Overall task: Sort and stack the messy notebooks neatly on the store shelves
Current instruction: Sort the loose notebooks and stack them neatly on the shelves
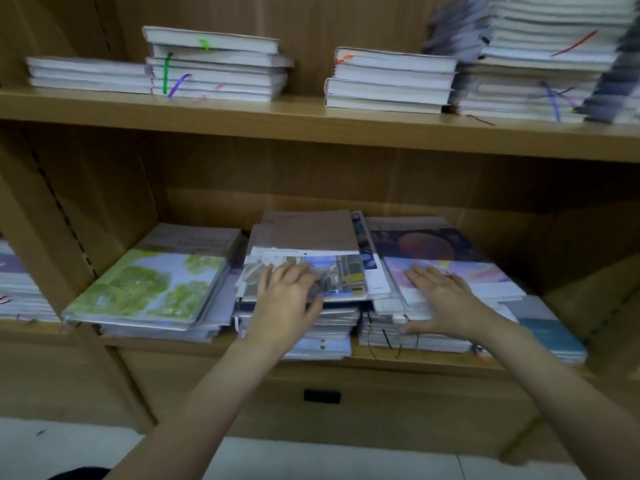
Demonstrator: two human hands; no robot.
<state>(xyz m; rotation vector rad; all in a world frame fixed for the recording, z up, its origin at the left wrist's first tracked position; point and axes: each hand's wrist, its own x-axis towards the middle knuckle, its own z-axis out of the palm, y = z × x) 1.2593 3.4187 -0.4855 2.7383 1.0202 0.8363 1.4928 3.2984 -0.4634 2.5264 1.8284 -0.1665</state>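
**Both hands flat on notebook stacks, lower shelf**

Three untidy piles of notebooks on the lower shelf [381, 362], covers up, edges out of line. Middle pile [311, 327] topped by a notebook with a street-photo cover [343, 271], skewed over a plain brown cover [311, 230] behind it. Left hand [287, 296] laid on that photo cover, fingers spread and slightly curled, palm down over the front edge, not gripping anything. Right pile [415, 334] topped by a pink-and-lilac pastel cover [478, 275], with a dark planet cover [426, 244] further back. Right hand [440, 299] resting flat on the pastel cover, fingers splayed wide, thumb dropped down the front of the pile. Left pile [156, 323] topped by a green-blotched cover [149, 285], tilted, touched by neither hand. A teal-covered notebook [550, 334] low at the far right edge.

On the upper shelf [311, 123], four stacks seen edge-on, white page blocks outward, with green, purple and red ribbon markers hanging out; rightmost stack tallest and blurred. One further stack [20, 292] in the neighbouring bay at left. Pale floor [311, 459] below.
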